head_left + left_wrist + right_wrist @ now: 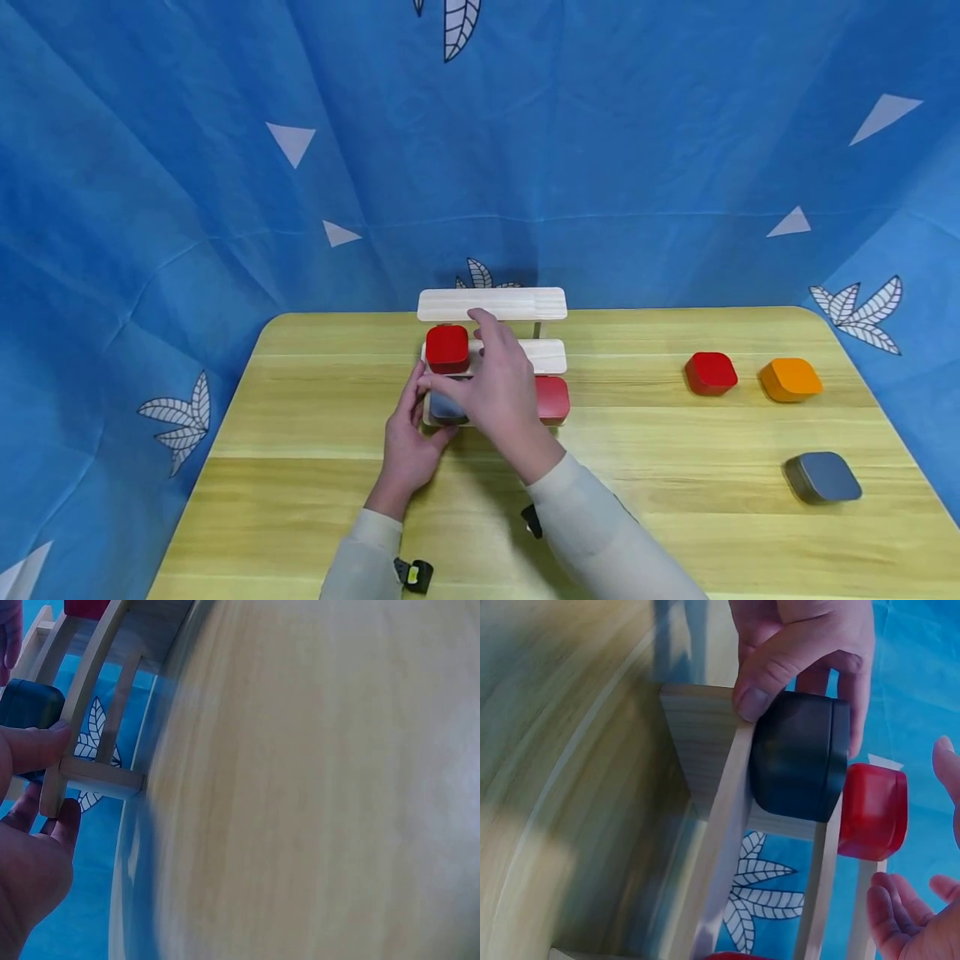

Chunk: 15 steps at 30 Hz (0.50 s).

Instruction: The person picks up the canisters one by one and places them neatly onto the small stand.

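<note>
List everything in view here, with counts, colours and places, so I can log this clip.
Rack: 1, pale wood, back of table
Red boxes: 3, red, rack's middle tier left, front tier right, table's right side
Gray boxes: 2, dark gray, rack's front tier left, table's right side
Orange box: 1, orange, table's right side
Table: 1, yellowish wood, under the rack
Cloth: blue with pale prints, behind and beside table
Sleeves: 2, pale, forearms
Left hand: 1, bare, gripping rack's left end
Right hand: 1, bare, over rack, partly hiding it
</note>
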### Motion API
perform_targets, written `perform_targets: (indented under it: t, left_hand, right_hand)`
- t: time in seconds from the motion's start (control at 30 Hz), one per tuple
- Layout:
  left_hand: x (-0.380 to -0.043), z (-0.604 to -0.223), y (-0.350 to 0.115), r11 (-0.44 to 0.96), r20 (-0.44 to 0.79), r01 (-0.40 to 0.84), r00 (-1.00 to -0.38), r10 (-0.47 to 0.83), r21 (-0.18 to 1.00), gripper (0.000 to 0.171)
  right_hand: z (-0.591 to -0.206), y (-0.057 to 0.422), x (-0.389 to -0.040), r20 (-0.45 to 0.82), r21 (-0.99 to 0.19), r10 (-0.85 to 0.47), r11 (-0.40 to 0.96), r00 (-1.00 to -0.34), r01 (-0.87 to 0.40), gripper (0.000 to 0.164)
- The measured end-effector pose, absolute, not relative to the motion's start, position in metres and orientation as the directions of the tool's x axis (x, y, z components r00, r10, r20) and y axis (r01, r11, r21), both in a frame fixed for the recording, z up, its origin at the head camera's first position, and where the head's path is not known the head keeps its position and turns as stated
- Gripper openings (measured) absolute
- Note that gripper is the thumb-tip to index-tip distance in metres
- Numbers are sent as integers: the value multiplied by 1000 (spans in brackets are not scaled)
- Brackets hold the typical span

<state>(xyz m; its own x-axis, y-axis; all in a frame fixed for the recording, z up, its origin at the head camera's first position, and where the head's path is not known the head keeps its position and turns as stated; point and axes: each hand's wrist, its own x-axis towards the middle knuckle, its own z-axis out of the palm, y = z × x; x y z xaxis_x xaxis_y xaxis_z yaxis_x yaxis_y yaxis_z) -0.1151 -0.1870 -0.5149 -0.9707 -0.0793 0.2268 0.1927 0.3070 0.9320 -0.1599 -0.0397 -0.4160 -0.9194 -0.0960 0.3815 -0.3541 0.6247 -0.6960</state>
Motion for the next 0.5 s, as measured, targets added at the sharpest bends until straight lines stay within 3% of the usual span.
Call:
perform_targets:
  t: [0.5]
  left_hand:
    - [-113, -504, -182, 270, 197, 167, -976, -88, 948, 101]
  right_hand:
    - [-411, -24, -152, 409, -739, -51, 567, -911, -364, 94]
